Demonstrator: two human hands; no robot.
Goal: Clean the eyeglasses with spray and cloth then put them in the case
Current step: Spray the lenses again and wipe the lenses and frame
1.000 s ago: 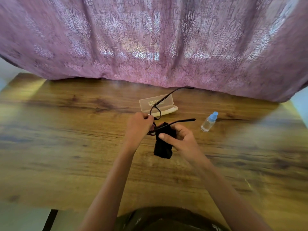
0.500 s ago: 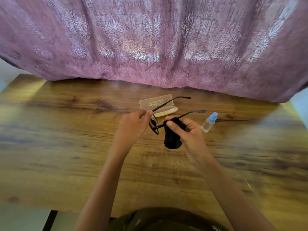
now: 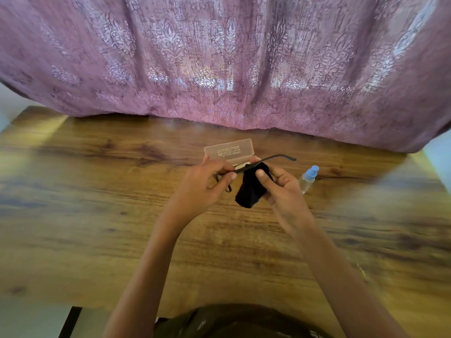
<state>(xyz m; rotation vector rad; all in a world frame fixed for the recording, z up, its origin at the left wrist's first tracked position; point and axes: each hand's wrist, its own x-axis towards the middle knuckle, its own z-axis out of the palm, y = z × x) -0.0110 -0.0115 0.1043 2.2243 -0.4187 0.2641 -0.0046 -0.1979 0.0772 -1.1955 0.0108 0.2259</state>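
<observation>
Black-framed eyeglasses (image 3: 280, 157) are held above the wooden table (image 3: 97, 215). My left hand (image 3: 207, 184) grips the frame near the lenses, which my fingers mostly hide. My right hand (image 3: 280, 189) pinches a black cloth (image 3: 249, 191) around one temple arm, whose tip sticks out to the right. The translucent case (image 3: 229, 150) lies open on the table just behind my hands. A small clear spray bottle (image 3: 308, 178) with a blue cap lies to the right of my right hand.
A pink patterned curtain (image 3: 219, 57) hangs along the table's far edge, right behind the case. Bare wood extends to the left and right of my hands and toward the near edge.
Both hands have shifted away from me toward the case. The glasses have tilted flatter, the temple arms now pointing right, and the cloth has slid along one arm.
</observation>
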